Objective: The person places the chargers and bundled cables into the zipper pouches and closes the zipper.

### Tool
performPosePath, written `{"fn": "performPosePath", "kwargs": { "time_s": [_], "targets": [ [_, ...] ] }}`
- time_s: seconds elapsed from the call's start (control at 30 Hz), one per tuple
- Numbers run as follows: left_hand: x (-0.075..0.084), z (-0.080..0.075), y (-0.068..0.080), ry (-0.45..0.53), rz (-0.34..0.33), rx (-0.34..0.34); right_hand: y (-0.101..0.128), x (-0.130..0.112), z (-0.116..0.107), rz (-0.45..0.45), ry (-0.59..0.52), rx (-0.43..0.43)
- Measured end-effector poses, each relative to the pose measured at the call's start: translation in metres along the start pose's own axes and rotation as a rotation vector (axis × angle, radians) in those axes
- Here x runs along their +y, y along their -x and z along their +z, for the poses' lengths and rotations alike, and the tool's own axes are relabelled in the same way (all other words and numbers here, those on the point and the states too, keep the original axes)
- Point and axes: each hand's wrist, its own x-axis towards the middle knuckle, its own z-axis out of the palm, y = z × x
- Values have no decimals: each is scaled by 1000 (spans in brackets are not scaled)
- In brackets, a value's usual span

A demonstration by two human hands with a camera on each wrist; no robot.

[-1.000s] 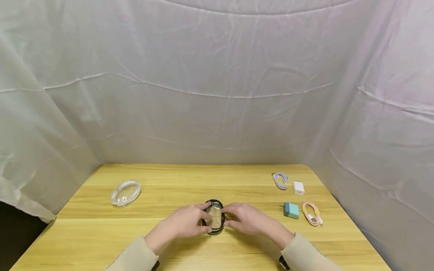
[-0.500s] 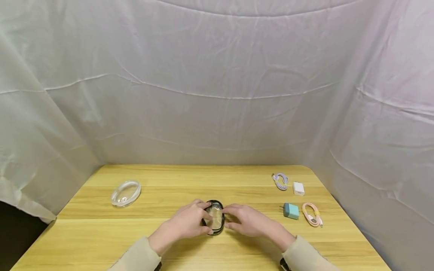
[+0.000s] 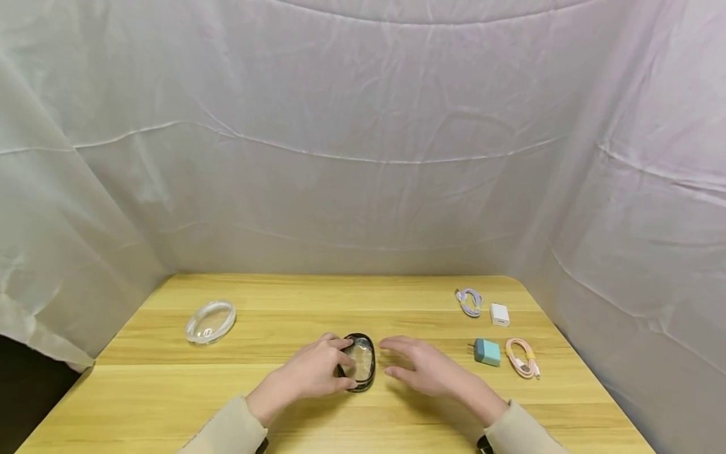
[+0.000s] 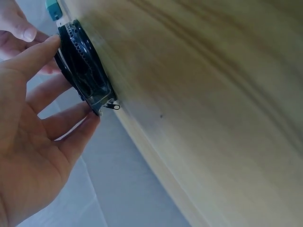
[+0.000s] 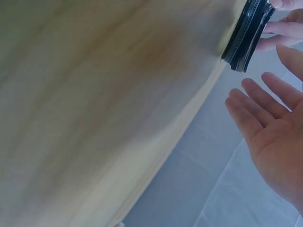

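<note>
Your left hand (image 3: 309, 373) grips the small oval black pouch with a clear top and a zipper round its edge (image 3: 360, 361). Your fingers curl round its left rim, and in the left wrist view a fingertip (image 4: 47, 45) rests on the zipper teeth. The pouch lies flat on the light wooden table (image 3: 283, 416), near the front edge and about in the middle.

Your right hand (image 3: 422, 372) is off the pouch. It hangs just to the right of it with its fingers (image 5: 262, 101) straight and spread, holding nothing.

Keep the pouch flat on the table and hold it steady with the left hand. The little metal zipper pull (image 4: 112, 106) sits at the end of the pouch close to your left fingertips, so that is likely the part to pinch.

To the right of the pouch lie a teal charger block (image 3: 487, 352) and a coiled pink cable (image 3: 522, 357). Behind those, a coiled lilac cable (image 3: 469, 302) and a white charger block (image 3: 500, 314). Far to the left of the pouch sits a clear oval lid (image 3: 210, 321).
</note>
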Motion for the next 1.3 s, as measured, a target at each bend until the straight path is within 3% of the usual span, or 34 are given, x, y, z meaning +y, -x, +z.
{"fn": "performPosePath", "kwargs": {
  "time_s": [0.2,0.63,1.0,1.3],
  "targets": [
    [0,1,1,-5,-8,9,10,5,-4,26,-52,51],
    [3,1,4,-11,-7,13,33,19,-16,48,-52,187],
    [2,1,5,-9,99,72,53,33,-31,76,-45,296],
    [3,2,4,-104,213,106,67,49,-48,78,-14,350]
  ]
}}
